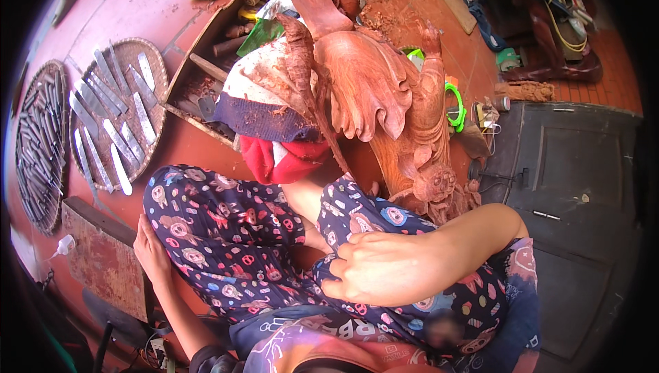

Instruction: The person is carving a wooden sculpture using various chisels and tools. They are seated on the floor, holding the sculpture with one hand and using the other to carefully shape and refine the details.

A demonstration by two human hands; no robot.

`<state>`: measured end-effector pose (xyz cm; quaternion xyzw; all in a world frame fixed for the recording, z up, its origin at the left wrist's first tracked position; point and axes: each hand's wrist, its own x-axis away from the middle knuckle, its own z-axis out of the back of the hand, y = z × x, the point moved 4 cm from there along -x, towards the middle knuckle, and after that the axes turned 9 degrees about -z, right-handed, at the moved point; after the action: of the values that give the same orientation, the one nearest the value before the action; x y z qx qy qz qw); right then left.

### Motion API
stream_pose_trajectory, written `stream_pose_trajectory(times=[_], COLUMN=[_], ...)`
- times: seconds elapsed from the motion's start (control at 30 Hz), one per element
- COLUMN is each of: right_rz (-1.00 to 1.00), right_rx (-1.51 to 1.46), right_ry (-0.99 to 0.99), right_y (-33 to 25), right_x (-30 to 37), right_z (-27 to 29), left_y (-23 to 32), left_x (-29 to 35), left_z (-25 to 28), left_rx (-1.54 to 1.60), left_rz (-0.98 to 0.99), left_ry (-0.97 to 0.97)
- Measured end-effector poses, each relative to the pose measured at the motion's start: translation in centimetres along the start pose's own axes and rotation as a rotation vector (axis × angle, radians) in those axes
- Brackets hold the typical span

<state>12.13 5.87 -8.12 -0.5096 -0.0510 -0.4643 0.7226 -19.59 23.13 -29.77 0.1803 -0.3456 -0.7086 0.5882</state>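
The shirt bore pale lettering, partly hidden by folds. The right hand curled over the trousers, any grip hidden; the left hand lay extended against them, unclenched. The wooden carving rested beyond the knees, untouched by either hand. Work seemed paused; resuming it probably called for reaching forward.

Centre: carved wooden statue, reddish-brown. Lower centre: navy cloth trousers, multicoloured cartoon print. Left: flat metal blades, silver-grey; round woven tray, brown. Right: rectangular panel, dark grey. Upper left: tiled floor, terracotta-pink.
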Motion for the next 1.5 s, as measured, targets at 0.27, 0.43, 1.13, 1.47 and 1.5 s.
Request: stream_pose_trajectory(times=[0.27, 0.43, 1.13, 1.47, 1.5], right_rz=[-0.059, -0.114, -0.074, 0.055, 0.124], right_rx=[0.157, 0.191, 0.065, 0.144, 0.101], right_ry=[-0.206, -0.156, -0.098, 0.11, 0.181], right_y=[-0.2, -1.5, -0.5, -0.6, -1.0], right_x=[-0.8, -0.7, -0.4, -0.7, -0.7], right_z=[1.1, 2.0, 2.2, 2.0, 2.8], left_y=[1.2, 5.5, -2.0, -6.8, -8.4], left_x=[0.9, -0.9, -16.1, -15.9, -15.5], left_z=[-0.4, -0.5, 1.7, 1.9, 2.8], left_rx=[0.036, 0.086, -0.502, -0.355, 0.035], left_rz=[0.124, -0.267, 0.043, 0.075, -0.093], left_ry=[-0.117, 0.066, 0.412, 0.338, 0.399])
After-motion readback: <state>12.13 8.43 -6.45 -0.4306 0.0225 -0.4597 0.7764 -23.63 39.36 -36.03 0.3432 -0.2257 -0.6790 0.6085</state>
